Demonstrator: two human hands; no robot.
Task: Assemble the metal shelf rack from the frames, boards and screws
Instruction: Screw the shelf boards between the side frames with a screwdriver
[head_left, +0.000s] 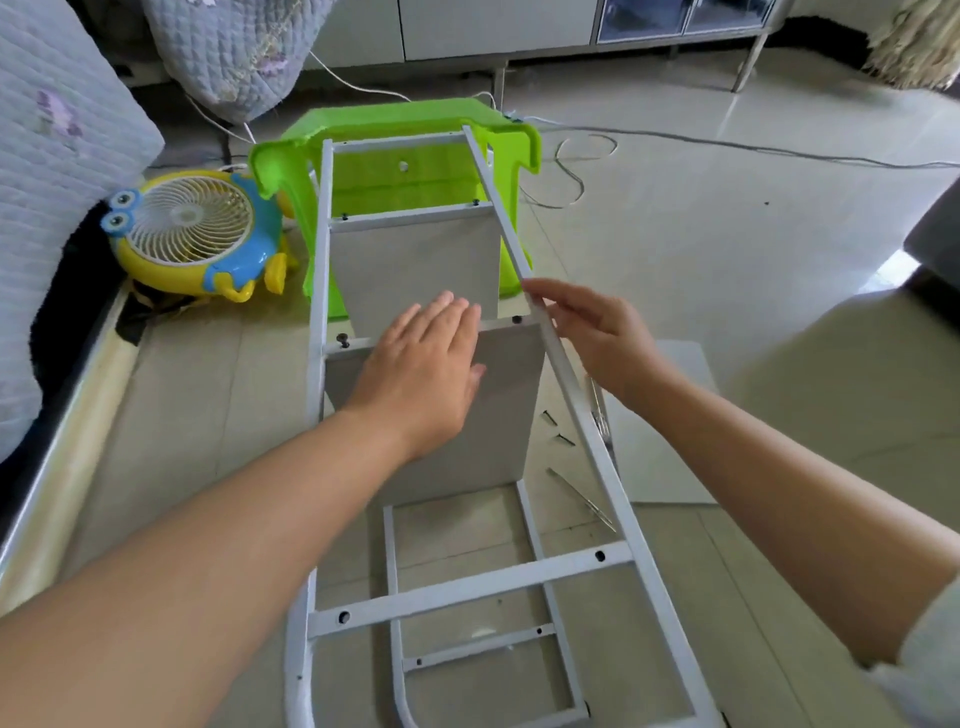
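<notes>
From my head camera, the white-painted metal ladder-shaped frame (571, 395) of the shelf rack lies on its side across the pale tiled floor (727, 249), and I place everything else against it. My left hand (421, 374) lies flat, fingers straight and together, on the near grey rectangular board (498, 415) that stands inside the frame; my fingertips (457, 306) reach its top edge at the frame's middle crossbar. It grips nothing. My right hand (597, 332) rests on the frame's right rail, the thumb and fingers loosely curled about the tube, the fingertips touching it just past the board's top corner. A second grey board (415, 270) stands further along the frame, under the next crossbar. A black screw (343, 340) sits in the middle crossbar at the frame's left side. The second white frame (467, 649) lies flat on the floor beneath the first. Loose dark screws (556, 426) lie on the floor just right of the frame's right rail. A bright green plastic stool (415, 166) lies tipped over at the frame's far end. A yellow and blue cartoon-shaped fan (192, 234) sits on the floor left of the frame's far end.
</notes>
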